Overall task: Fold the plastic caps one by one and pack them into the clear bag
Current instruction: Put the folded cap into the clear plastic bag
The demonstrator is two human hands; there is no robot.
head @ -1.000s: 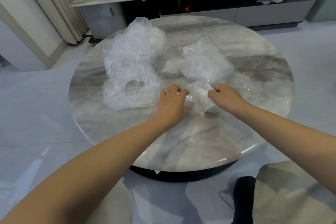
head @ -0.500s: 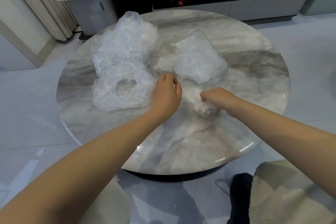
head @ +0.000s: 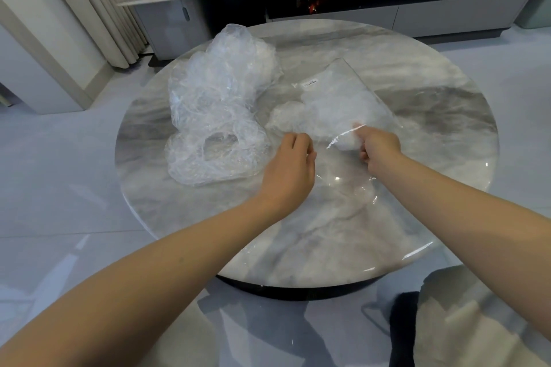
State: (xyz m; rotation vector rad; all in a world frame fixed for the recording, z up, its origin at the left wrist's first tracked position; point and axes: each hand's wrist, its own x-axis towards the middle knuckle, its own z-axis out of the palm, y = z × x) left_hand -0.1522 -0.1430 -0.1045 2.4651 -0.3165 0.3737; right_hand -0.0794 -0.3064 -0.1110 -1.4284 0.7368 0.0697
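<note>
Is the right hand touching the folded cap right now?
Touching. The head view shows the right hand with fingers curled around the folded cap, pushing it at the clear bag.

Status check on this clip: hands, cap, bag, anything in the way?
Right hand grips folded cap at clear bag mouth. Left hand pinches bag film. Loose caps pile left, clear of path.

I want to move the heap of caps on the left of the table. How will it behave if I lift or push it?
The heap of caps is thin, crumpled, see-through film, so it is probably very light and floppy. Lifted from one spot, it would likely sag and shed caps, since they seem to lie loose. Pushed, it may slide easily on the glossy table, deforming rather than tipping.
</note>
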